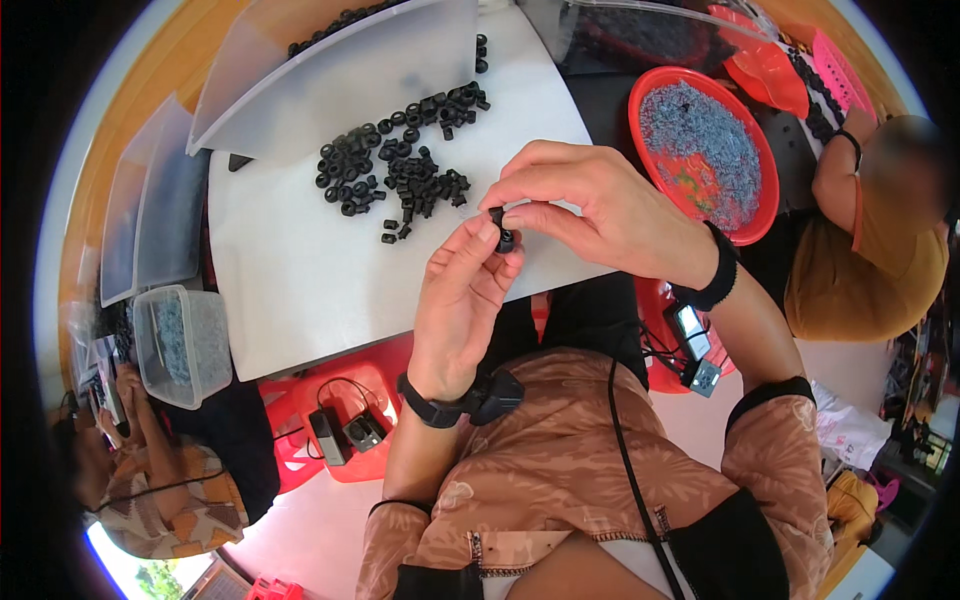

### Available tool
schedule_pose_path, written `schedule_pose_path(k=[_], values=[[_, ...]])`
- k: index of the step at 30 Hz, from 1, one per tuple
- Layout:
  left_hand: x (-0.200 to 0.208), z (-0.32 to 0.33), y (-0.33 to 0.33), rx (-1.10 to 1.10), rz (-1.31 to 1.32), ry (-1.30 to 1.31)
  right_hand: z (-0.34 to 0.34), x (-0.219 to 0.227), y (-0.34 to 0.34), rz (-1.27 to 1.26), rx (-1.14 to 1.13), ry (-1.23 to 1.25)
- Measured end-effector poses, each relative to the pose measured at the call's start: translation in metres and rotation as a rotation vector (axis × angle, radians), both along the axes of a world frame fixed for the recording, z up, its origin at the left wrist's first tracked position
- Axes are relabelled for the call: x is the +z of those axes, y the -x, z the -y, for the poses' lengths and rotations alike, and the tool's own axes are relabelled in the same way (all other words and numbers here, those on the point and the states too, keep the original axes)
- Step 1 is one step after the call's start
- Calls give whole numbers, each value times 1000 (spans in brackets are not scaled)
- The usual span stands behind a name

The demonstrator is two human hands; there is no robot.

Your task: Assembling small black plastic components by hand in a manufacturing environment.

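In front of my body, my left hand (462, 285) pinches a small round black part (506, 243) between thumb and fingers. My right hand (600, 205) comes in from the right, its thumb and forefinger closed on a small black piece (497, 214) at the top of that part. The two black pieces touch; whether one sits inside the other I cannot tell. Beyond my hands, on the white tabletop (290, 290), lie a loose pile of small black stubby pieces (425, 185) and a group of black ring-shaped parts (345, 160).
A large translucent bin (330, 85) stands at the table's far side. At the right is a red basin (640, 110) of thin grey-blue pieces; at the left, a clear tub (210, 345). Red stools (375, 385) hold small devices. People sit on both sides.
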State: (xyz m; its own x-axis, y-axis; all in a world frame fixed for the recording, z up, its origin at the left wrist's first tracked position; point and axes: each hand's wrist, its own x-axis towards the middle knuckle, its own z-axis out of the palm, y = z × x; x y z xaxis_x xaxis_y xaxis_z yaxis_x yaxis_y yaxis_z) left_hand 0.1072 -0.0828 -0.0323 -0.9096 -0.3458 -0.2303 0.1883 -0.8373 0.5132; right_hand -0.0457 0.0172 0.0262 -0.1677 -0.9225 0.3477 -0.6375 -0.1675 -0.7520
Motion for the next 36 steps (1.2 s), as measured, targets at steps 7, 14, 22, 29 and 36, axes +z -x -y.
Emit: schedule_pose_path(k=[7, 14, 22, 29, 36], values=[[2, 3, 2, -22, 19, -7, 2, 5, 10, -240, 55, -15], [0, 0, 3, 33, 44, 30, -2, 1, 2, 32, -130, -93], [-6, -1, 3, 120, 87, 316, -6, -6, -2, 523, -176, -298], [-5, -1, 4, 130, 136, 362, -4, -19, -5, 514, -196, -123], [-3, 2, 6, 51, 95, 237, -5, -23, 8, -466, -98, 182]])
